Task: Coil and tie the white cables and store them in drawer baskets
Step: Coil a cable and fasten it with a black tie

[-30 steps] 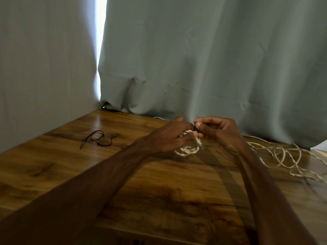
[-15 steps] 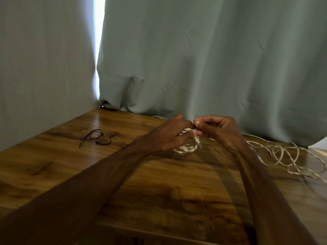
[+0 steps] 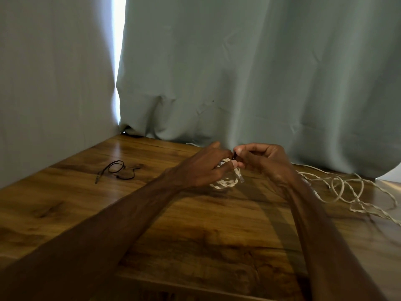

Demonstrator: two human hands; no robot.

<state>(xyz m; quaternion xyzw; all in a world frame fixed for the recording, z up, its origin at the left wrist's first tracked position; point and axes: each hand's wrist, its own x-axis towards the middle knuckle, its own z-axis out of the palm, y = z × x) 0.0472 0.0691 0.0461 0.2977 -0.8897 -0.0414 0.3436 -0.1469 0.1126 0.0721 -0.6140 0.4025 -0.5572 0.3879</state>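
Observation:
My left hand (image 3: 201,168) grips a small coil of white cable (image 3: 225,182) just above the wooden table (image 3: 195,224); a clear plug hangs from the coil's right side. My right hand (image 3: 263,162) meets the left one at the top of the coil, its thumb and fingers pinching a small dark tie (image 3: 235,157). Much of the coil is hidden behind my left fingers. A loose tangle of white cables (image 3: 347,190) lies on the table to the right.
Black ties (image 3: 118,171) lie on the table at the left. Grey-green curtains (image 3: 238,72) hang close behind the table and along its left side. A pale object (image 3: 392,177) shows at the far right edge.
Both hands stay together at the coil, with only small finger shifts. The view has tilted slightly.

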